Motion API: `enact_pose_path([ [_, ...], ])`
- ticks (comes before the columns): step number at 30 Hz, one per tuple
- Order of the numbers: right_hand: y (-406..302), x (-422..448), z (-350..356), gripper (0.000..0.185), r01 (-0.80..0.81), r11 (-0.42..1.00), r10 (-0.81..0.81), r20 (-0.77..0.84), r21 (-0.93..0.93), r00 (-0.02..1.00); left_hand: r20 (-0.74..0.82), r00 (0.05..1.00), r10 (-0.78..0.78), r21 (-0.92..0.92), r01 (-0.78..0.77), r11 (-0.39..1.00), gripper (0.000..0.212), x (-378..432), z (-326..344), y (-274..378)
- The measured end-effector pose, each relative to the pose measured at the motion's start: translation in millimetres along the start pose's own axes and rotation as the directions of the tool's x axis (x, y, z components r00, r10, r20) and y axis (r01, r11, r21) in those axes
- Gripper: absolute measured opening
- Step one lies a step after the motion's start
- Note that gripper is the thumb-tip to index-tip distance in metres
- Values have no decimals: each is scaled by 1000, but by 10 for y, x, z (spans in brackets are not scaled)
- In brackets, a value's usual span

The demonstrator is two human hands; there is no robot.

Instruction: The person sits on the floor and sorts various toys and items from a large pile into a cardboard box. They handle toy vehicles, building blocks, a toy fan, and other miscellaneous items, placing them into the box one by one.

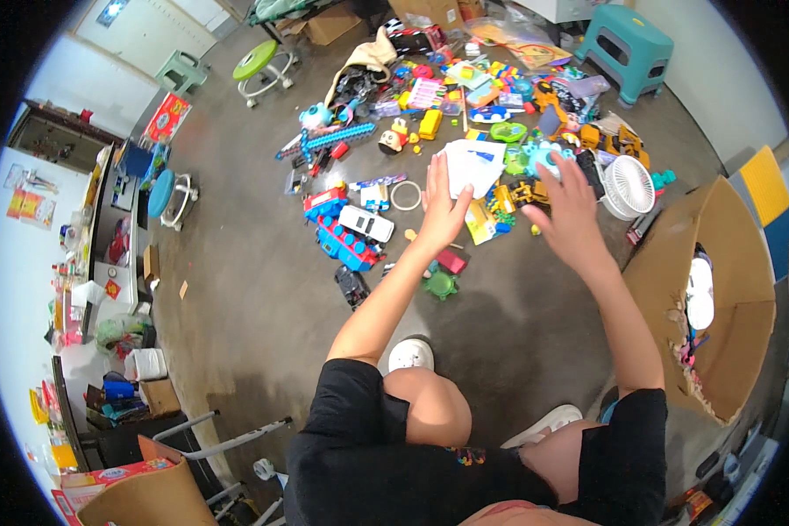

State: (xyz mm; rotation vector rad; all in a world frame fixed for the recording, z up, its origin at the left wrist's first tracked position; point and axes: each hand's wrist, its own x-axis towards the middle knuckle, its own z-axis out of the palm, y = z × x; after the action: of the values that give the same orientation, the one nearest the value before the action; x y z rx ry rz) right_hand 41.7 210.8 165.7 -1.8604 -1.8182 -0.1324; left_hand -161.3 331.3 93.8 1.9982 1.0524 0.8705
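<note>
My left hand [444, 214] is over the left edge of a white sheet-like piece [477, 164] with a blue mark. Its thumb and fingers overlap that piece, but whether they grip it cannot be told. My right hand [571, 220] has its fingers spread, with nothing visible in them. It hovers by a yellow toy construction vehicle [525, 193] and a light-blue toy [540, 156], partly covering the latter. A white ring [406, 196], a white toy car [366, 223] and a blue toy train [345, 243] lie left of my left hand. Nearer to me is a green turtle-shaped toy [440, 285].
Many mixed toys cover the floor [250, 276] ahead. An open cardboard box [740, 342] stands at right, near a white round fan [628, 187]. Farther off are a teal plastic stool [624, 49] and a green wheeled stool [255, 60]. Metal bars [237, 442] jut in at lower left.
</note>
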Motion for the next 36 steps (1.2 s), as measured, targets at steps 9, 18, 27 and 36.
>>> enact_pose_path([
  [9, -679, -160, 1045, 86, 60, 995, -82, 359, 74, 930, -3, 969, -246, 284, 236, 929, 88, -262, -321, -725],
  [18, -973, -422, 1754, 114, -2, 990, -91, 634, 144, 768, 395, 868, -301, 529, 53, 847, 125, -838, -391, -1481],
  [27, -1031, -561, 2234, 120, -99, 989, 2, 646, 113, 763, 538, 759, -367, 528, 36, 848, 121, -940, -249, -1664],
  [36, -659, -601, 2591, 79, -369, 898, 125, 666, 239, 735, 563, 678, -473, 627, 23, 779, 112, -1030, -149, -1702],
])
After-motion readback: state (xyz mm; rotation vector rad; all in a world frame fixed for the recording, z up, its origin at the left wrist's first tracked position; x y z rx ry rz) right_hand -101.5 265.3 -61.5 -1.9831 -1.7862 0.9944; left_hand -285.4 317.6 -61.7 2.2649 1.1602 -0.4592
